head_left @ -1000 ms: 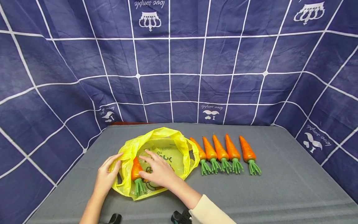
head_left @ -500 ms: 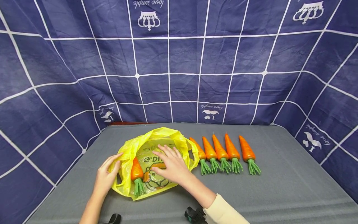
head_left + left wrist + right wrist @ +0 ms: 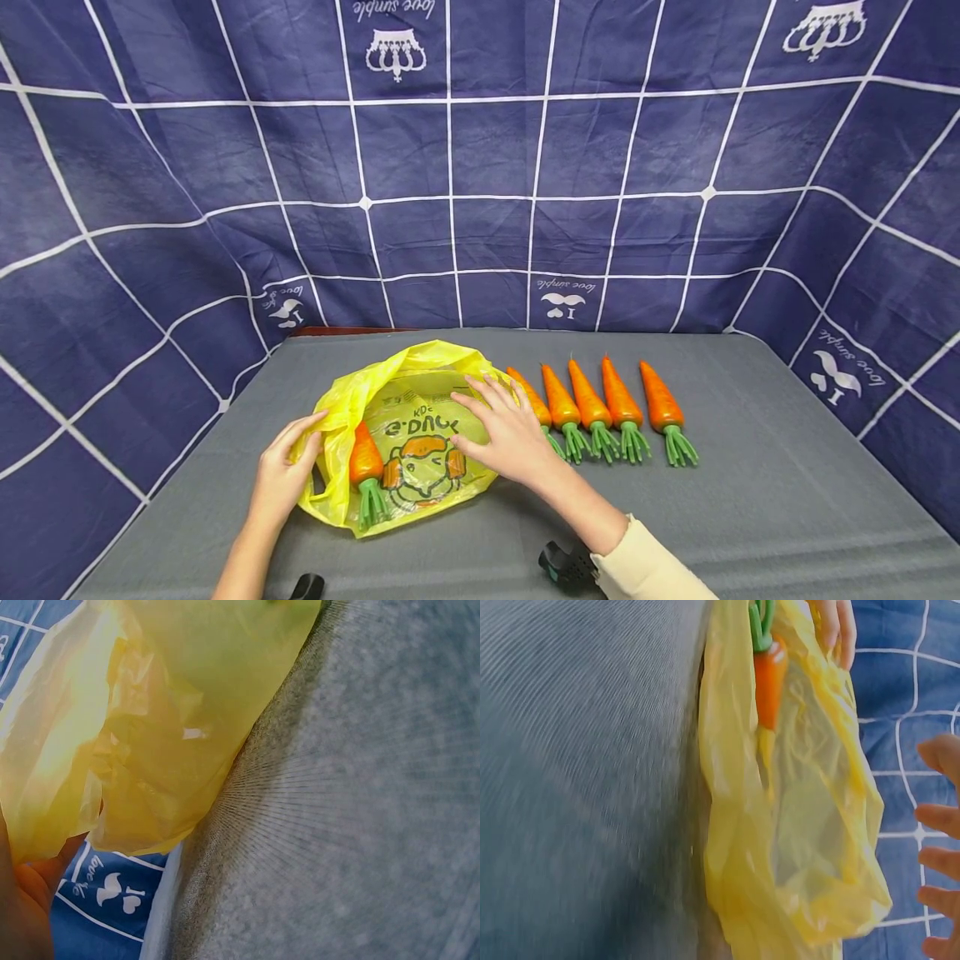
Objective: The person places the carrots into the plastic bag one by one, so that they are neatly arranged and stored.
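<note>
A steady pinch by the left hand [image 3: 285,467] at lower left should prop the yellow bag [image 3: 356,392] wide, while the right hand [image 3: 510,433] hovers, fingers spread, at lower centre.

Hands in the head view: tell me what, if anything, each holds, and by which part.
The left hand grips the yellow plastic bag by the left edge of its opening; the right hand holds nothing.

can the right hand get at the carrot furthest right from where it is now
Probably yes: the right hand is spread and holds nothing, and the rightmost carrot lies apart from its neighbours with nothing seen on top of it.
</note>
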The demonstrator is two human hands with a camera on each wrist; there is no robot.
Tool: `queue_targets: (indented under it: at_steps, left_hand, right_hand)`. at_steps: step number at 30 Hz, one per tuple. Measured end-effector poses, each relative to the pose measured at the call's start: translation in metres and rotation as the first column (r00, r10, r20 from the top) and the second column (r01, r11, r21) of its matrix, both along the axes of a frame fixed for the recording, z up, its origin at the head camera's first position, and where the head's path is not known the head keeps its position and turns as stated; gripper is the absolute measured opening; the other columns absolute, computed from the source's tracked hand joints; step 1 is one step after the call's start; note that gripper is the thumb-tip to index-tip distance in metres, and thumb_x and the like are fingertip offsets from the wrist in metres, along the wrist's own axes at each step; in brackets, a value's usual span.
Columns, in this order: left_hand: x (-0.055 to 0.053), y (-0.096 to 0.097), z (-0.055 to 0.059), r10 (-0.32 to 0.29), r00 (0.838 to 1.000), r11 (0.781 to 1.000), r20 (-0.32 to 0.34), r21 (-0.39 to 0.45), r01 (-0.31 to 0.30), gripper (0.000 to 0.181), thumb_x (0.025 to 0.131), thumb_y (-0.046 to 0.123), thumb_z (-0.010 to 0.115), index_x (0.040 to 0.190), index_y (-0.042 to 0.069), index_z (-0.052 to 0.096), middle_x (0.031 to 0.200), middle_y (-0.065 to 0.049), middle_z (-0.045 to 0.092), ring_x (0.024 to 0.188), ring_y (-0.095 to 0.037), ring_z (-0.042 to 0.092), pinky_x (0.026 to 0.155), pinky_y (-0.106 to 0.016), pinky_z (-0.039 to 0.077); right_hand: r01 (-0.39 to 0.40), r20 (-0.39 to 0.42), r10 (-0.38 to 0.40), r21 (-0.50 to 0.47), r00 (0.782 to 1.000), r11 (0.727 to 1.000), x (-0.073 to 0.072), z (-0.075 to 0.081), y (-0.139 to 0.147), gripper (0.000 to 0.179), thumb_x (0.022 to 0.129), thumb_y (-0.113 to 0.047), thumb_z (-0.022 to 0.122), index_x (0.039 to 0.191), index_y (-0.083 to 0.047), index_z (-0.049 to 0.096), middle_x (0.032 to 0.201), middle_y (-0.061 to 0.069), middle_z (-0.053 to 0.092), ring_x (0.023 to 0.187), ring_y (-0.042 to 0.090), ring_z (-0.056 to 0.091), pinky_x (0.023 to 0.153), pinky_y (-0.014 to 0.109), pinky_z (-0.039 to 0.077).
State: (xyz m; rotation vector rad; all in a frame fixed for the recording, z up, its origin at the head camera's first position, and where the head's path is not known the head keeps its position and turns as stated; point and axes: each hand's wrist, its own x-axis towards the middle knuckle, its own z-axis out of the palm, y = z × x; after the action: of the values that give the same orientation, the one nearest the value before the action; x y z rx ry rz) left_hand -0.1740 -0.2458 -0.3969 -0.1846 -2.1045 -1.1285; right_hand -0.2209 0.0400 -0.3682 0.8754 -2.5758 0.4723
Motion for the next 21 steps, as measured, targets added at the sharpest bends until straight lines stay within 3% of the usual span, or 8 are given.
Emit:
queue_targets:
  at_steps: [10,21]
  left_hand:
    - [0.002,0.0,-0.001,-0.001,1.0,1.0,0.018,0.0,0.001,0.026,0.08,-0.013,0.056,0.104,-0.006,0.063,0.096,0.001,0.06,0.077,0.013,0.053,0.07,0.0,0.042]
    - [0.001,-0.001,0.0,0.008,1.0,1.0,0.006,-0.008,-0.008,0.026,0.08,-0.012,0.057,0.104,-0.004,0.064,0.097,0.009,0.058,0.075,0.013,0.053,0.071,0.001,0.041]
  right_hand:
    - [0.05,-0.079,-0.049,0.006,0.996,0.999,0.0,-0.003,0.03,0.051,0.081,-0.05,0.057,0.127,-0.029,0.051,0.141,-0.005,0.042,0.132,0.026,0.034,0.108,0.055,0.02]
    - [0.143,-0.063,-0.14,0.031,0.988,0.989,0.002,-0.002,0.067,0.051,0.081,-0.049,0.059,0.128,-0.03,0.051,0.142,-0.005,0.041,0.132,0.026,0.035,0.108,0.054,0.018]
